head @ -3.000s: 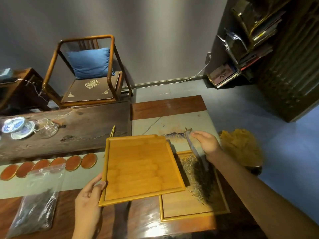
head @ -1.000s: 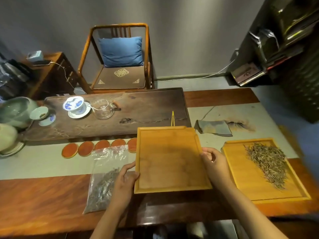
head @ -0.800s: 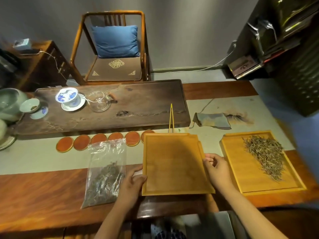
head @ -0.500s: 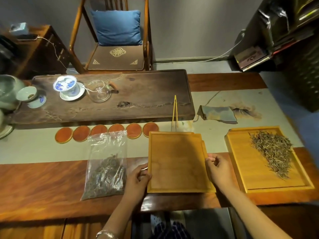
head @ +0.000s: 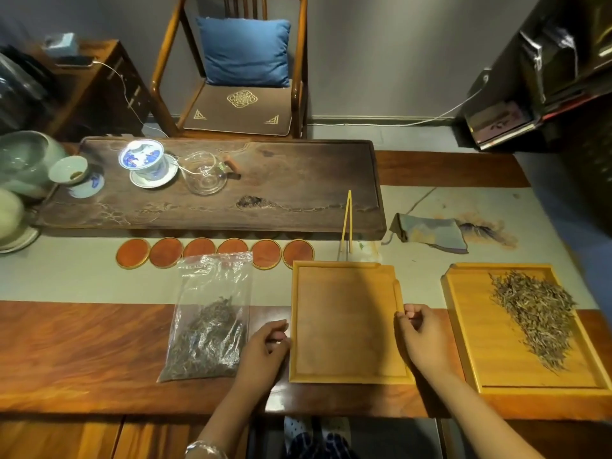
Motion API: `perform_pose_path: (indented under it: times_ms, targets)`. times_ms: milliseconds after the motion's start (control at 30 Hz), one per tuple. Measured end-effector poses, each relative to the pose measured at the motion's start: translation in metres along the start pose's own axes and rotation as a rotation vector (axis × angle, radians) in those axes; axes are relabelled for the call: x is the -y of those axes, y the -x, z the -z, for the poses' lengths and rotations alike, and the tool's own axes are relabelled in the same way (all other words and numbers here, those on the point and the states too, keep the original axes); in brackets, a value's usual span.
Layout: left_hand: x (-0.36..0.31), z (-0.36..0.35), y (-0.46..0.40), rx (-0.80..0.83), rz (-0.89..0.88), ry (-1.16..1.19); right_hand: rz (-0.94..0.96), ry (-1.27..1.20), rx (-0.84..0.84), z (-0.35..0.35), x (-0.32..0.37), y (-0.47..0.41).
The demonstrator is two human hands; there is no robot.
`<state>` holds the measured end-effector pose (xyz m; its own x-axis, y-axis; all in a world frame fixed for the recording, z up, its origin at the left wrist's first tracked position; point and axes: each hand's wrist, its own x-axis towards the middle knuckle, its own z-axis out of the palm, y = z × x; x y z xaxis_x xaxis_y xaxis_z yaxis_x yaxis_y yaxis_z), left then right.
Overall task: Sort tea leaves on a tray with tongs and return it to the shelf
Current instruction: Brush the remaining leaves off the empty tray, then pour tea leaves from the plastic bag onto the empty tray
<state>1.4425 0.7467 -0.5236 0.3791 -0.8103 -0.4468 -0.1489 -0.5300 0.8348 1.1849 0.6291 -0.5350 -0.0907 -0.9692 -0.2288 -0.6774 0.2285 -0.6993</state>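
1. My left hand (head: pixel 265 346) rests at the left edge of the empty rectangular bamboo tray (head: pixel 347 323), fingers loosely curled against its rim; I cannot tell whether they pinch it or only touch it.
2. My right hand (head: pixel 419 336) sits at the tray's right edge, thumb and fingertips curled at the rim; here too the grip is not clear enough to call.
3. The empty tray lies flat on the reddish-brown wooden table (head: pixel 82 352), its far end over the pale grey-green table runner (head: pixel 66 276).
4. A second bamboo tray (head: pixel 470 326), well to the right, carries a tapering heap of dry pale-brown tea leaves (head: pixel 533 313) spread along its right half.
5. The slim yellow bamboo tongs (head: pixel 347 223) lie just beyond the empty tray's far edge, their far end propped on the dark carved wooden tea board (head: pixel 298 180).
6. A clear plastic zip bag of dark tea leaves (head: pixel 208 326) lies just left of my left hand.
7. Six round red-brown coasters with gold rims (head: pixel 215 253) run in a row along the runner in front of the tea board.
8. On the board stand a blue-and-white lidded porcelain cup on its saucer (head: pixel 144 160) and a clear glass pitcher (head: pixel 203 173) beside it.
9. A crumpled grey-blue cloth (head: pixel 430 231) lies on the runner, beyond the tray of leaves.
10. A wooden armchair with a blue cushion (head: pixel 241 51) stands behind the table.
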Motion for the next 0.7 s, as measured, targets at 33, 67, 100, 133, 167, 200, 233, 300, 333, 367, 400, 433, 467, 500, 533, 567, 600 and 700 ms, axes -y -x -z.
perform_pose_path:
  times_ms: [33, 67, 100, 133, 167, 200, 233, 300, 333, 367, 400, 433, 467, 500, 533, 567, 600, 700]
  targets:
    - [-0.001, 0.01, -0.002, -0.042, -0.016, 0.001, 0.042, 0.048, -0.019, -0.001, 0.007, 0.001]
    - [-0.002, 0.022, -0.004, -0.097, -0.032, 0.0, 0.089, 0.059, -0.016, -0.004, 0.016, 0.002]
    - [-0.001, 0.036, -0.006, -0.159, -0.042, 0.005, 0.134, 0.04, 0.017, -0.009, 0.029, 0.003]
    - [0.001, 0.052, -0.009, -0.226, -0.043, 0.018, 0.174, 0.013, 0.069, -0.017, 0.044, 0.005]
    - [0.004, 0.069, -0.011, -0.295, -0.037, 0.03, 0.21, -0.012, 0.121, -0.027, 0.06, 0.007]
    - [0.01, 0.085, -0.014, -0.367, -0.026, 0.018, 0.238, -0.042, 0.163, -0.038, 0.076, 0.01]
    - [0.016, 0.101, -0.016, -0.442, -0.01, -0.019, 0.255, -0.08, 0.197, -0.051, 0.091, 0.012]
    - [0.031, 0.129, -0.023, -0.564, 0.027, -0.106, 0.259, -0.153, 0.268, -0.077, 0.119, 0.016]
    - [0.038, 0.14, -0.028, -0.592, 0.053, -0.125, 0.254, -0.174, 0.316, -0.091, 0.132, 0.017]
    - [0.044, 0.148, -0.032, -0.594, 0.08, -0.135, 0.249, -0.183, 0.37, -0.106, 0.144, 0.018]
    - [0.048, 0.153, -0.036, -0.576, 0.102, -0.153, 0.242, -0.177, 0.426, -0.119, 0.156, 0.019]
    - [0.051, 0.156, -0.04, -0.548, 0.115, -0.184, 0.238, -0.15, 0.475, -0.134, 0.165, 0.018]
    - [0.054, 0.157, -0.043, -0.518, 0.116, -0.218, 0.243, -0.1, 0.508, -0.148, 0.173, 0.017]
    - [0.056, 0.156, -0.046, -0.486, 0.108, -0.24, 0.248, -0.036, 0.527, -0.161, 0.179, 0.015]
    - [0.056, 0.154, -0.048, -0.458, 0.1, -0.251, 0.24, 0.026, 0.541, -0.173, 0.183, 0.014]
    - [0.056, 0.151, -0.049, -0.443, 0.086, -0.253, 0.216, 0.067, 0.552, -0.184, 0.185, 0.015]
    - [0.056, 0.148, -0.049, -0.444, 0.062, -0.256, 0.183, 0.084, 0.563, -0.192, 0.186, 0.015]
    - [0.053, 0.143, -0.049, -0.474, 0.009, -0.289, 0.067, 0.002, 0.574, -0.209, 0.189, 0.017]
